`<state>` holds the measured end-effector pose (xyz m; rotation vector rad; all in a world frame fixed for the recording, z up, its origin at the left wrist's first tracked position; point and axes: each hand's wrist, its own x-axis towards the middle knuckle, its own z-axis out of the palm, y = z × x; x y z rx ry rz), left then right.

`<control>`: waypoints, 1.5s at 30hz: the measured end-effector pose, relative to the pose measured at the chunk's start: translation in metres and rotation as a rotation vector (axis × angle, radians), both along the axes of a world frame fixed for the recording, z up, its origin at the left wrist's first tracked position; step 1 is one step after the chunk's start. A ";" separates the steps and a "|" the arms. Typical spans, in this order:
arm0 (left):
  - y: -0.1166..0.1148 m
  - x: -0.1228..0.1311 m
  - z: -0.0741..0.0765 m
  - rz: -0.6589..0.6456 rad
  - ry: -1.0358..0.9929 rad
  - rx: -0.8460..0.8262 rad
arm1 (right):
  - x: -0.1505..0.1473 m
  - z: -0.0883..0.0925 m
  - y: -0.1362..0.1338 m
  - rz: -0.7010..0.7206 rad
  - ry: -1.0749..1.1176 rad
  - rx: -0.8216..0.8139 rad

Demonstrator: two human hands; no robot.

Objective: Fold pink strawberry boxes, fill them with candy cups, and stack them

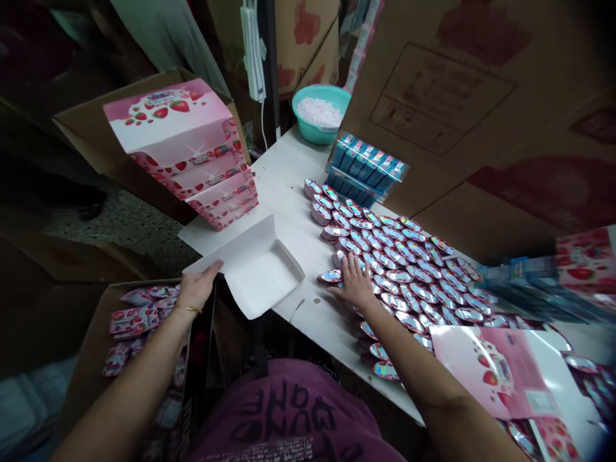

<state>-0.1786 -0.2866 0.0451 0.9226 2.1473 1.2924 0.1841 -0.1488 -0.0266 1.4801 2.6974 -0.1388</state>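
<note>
My left hand (198,285) pinches the edge of an open paperboard box (267,273), its white inside facing up and its tray part resting on the table edge. My right hand (355,281) lies over the near left side of a large group of small packs with shiny oval silver tops (394,276), standing in rows. Its fingers are spread and touch the packs; whether any is gripped is hidden. Left of the open box stands a stack of pink strawberry-print boxes (206,167).
A turquoise bowl of small white pieces (320,112) stands at the back of the white table (283,173). Blue packs (366,163) lean by a large cardboard carton (447,83). A carton of pink packets (139,321) sits lower left. A flat strawberry-print box (500,372) lies right.
</note>
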 end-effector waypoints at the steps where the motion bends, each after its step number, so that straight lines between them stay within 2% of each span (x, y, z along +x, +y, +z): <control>1: 0.001 0.001 -0.001 0.017 0.005 0.001 | -0.003 -0.004 0.001 0.017 -0.021 0.010; 5: 0.003 0.004 -0.007 0.017 0.027 0.024 | -0.030 -0.009 0.000 0.187 -0.012 0.051; 8: 0.005 0.000 -0.010 -0.016 0.016 0.005 | -0.047 -0.007 0.005 0.341 -0.004 0.000; 11: 0.009 -0.008 -0.007 -0.053 -0.011 0.002 | -0.052 -0.005 0.012 0.362 -0.029 -0.055; 13: 0.013 -0.013 -0.003 -0.075 -0.023 -0.003 | -0.049 0.005 0.016 0.350 -0.015 -0.052; 16: 0.019 -0.017 0.003 -0.095 -0.039 -0.018 | -0.051 0.038 0.020 0.364 0.109 0.015; 18: 0.021 -0.018 0.005 -0.104 -0.046 -0.032 | -0.069 0.062 0.021 0.496 0.196 0.028; 20: 0.021 -0.019 0.005 -0.122 -0.040 -0.045 | -0.102 0.074 0.018 0.730 0.224 -0.017; 22: 0.020 -0.020 0.004 -0.140 -0.018 -0.039 | -0.141 0.067 0.016 0.906 0.178 -0.076; 23: 0.020 -0.020 0.004 -0.157 -0.007 -0.037 | -0.159 0.057 0.015 0.935 0.134 -0.097; 26: 0.021 -0.022 0.005 -0.194 0.017 -0.041 | -0.189 0.022 0.019 0.901 0.033 -0.092; 28: 0.024 -0.021 0.008 -0.182 0.012 -0.033 | -0.183 0.008 0.028 0.849 0.067 -0.048; 30: 0.027 -0.021 0.011 -0.155 0.000 -0.028 | -0.163 0.004 0.044 0.759 0.170 -0.003; 33: 0.031 -0.018 0.016 -0.144 -0.011 -0.046 | -0.128 0.008 0.091 0.430 0.287 0.087; 35: 0.032 -0.016 0.017 -0.122 -0.014 -0.039 | -0.114 0.007 0.132 0.186 0.235 0.155; 37: 0.033 -0.015 0.015 -0.088 -0.023 -0.022 | -0.112 -0.001 0.169 0.088 0.102 0.174; 40: 0.032 -0.014 0.011 -0.087 -0.034 -0.005 | -0.121 -0.018 0.200 0.155 -0.048 0.175; 42: 0.032 -0.013 0.008 -0.095 -0.024 -0.003 | -0.127 -0.024 0.204 0.220 -0.065 0.204; 45: 0.033 -0.012 0.005 -0.065 0.006 -0.006 | -0.133 -0.023 0.199 0.321 -0.043 0.220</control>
